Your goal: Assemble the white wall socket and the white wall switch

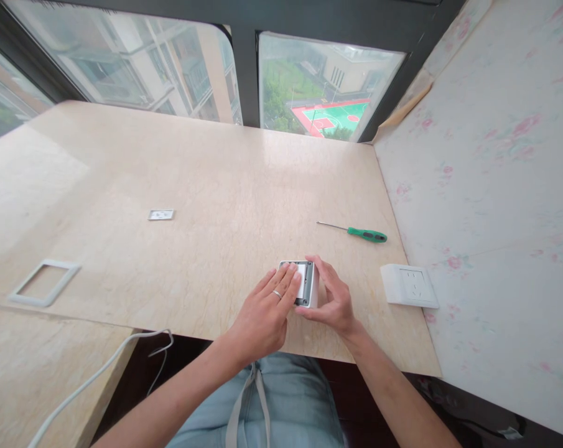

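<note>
A white wall-switch box (315, 292) with a dark grey inner frame and a white rocker plate (302, 283) sits near the front edge of the ledge. My right hand (335, 298) grips it from the right, thumb at the near side and fingers at the far side. Across the face of the box, the fingers of my left hand (269, 305) lie flat and stretched out, covering its left part. That hand wears a ring. Beyond the box, a screwdriver (367, 235) with a green and black handle rests on the ledge.
A white cover frame (45, 283) lies at the left, and a small white module (161, 214) farther back. At the right, a white socket in its box (409, 286) stands by the floral wall. A white cable (94, 381) runs over the front left edge. Windows close off the back.
</note>
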A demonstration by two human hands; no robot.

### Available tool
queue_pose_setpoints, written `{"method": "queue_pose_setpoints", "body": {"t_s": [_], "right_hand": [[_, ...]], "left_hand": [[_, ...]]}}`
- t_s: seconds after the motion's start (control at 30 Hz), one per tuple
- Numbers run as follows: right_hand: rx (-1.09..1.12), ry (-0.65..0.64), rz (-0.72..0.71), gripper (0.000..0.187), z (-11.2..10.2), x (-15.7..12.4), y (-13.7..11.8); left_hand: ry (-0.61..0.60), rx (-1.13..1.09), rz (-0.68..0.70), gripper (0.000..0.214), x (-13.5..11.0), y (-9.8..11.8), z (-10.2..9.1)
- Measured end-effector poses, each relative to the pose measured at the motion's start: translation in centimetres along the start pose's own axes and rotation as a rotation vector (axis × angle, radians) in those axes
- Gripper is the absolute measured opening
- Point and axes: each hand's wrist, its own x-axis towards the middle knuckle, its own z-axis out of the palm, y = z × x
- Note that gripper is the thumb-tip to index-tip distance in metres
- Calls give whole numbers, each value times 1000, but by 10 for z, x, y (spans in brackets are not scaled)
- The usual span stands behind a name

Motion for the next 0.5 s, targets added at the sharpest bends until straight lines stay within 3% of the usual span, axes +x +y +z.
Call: {"method": "queue_pose_setpoints", "body": {"t_s": [0.27, 0.5], "right_hand": [[184, 13, 191, 96, 2, -17, 14], [180, -3, 188, 101, 0, -22, 13]], "left_hand": [[-12, -15, 0, 91, 5, -2, 8], [-10, 61, -6, 75, 2, -1, 13]]}}
